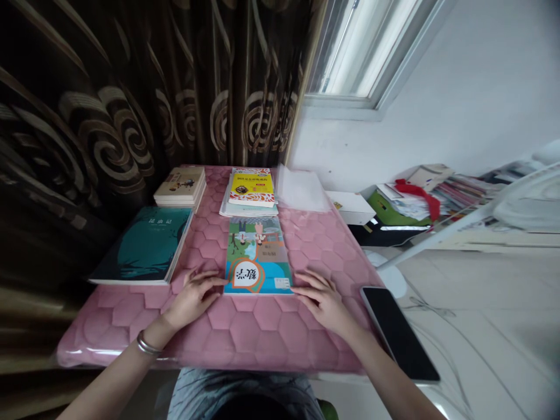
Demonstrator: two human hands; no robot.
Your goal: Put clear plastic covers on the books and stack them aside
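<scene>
A mathematics textbook [258, 256] with a colourful cover lies flat on the pink padded table [245, 338], its printing upside down from where I sit. My left hand [195, 296] rests at the book's near left corner, fingers stretched out and fingertips at the edge. At the opposite side, my right hand [322, 297] has its fingers extended to the near right corner. Neither hand wraps round the book. Just beyond it is a stack of books with a yellow-covered book [252, 185] on top.
A dark teal book [149, 244] lies on the left, with a stack of tan books [180, 182] behind it. Clear plastic sheeting [303, 189] covers the far right. A black-screened tablet [400, 332] sits at the right edge. A patterned curtain [144, 87] hangs behind.
</scene>
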